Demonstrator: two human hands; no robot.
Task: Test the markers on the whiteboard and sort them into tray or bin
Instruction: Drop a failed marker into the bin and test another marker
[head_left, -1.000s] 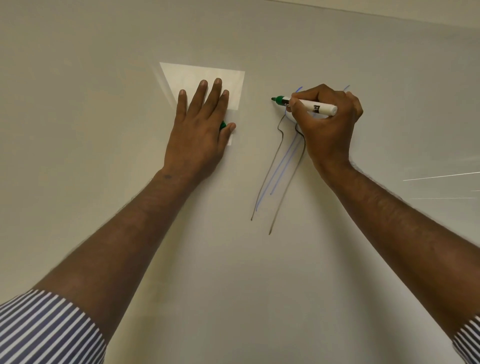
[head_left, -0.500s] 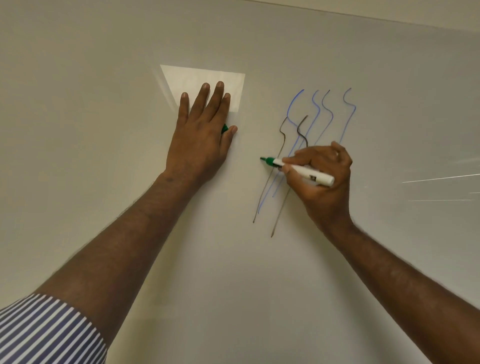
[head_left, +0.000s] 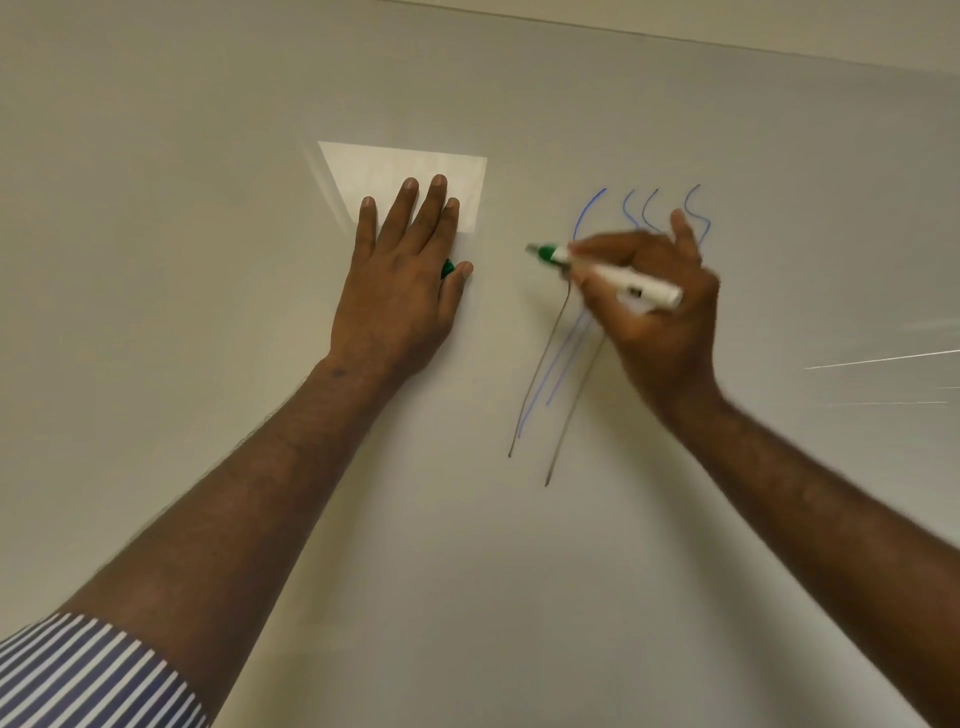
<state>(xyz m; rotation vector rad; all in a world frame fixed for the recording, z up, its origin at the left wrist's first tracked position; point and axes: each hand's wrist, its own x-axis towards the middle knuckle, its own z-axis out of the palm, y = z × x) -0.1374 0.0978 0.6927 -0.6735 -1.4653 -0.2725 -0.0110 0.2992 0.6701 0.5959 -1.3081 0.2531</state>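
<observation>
Head view: green marker (head_left: 613, 274) gripped in right hand (head_left: 657, 306), fingers curled round the barrel, blurred tip pointing left at the whiteboard (head_left: 519, 571), near the top of the strokes. No green line visible; only blue strokes (head_left: 558, 374) and thin dark strokes (head_left: 563, 441) on the surface, so test of this marker apparently under way, verdict unsettled. Sorting not yet done; tray and bin out of view. Left hand (head_left: 405, 280) flat on the board, fingers straight, pressing a green cap (head_left: 448, 268) under the palm beside the thumb. Compared with half a second earlier: right hand and marker higher up the strokes, now covering their middle; left hand unmoved.
</observation>
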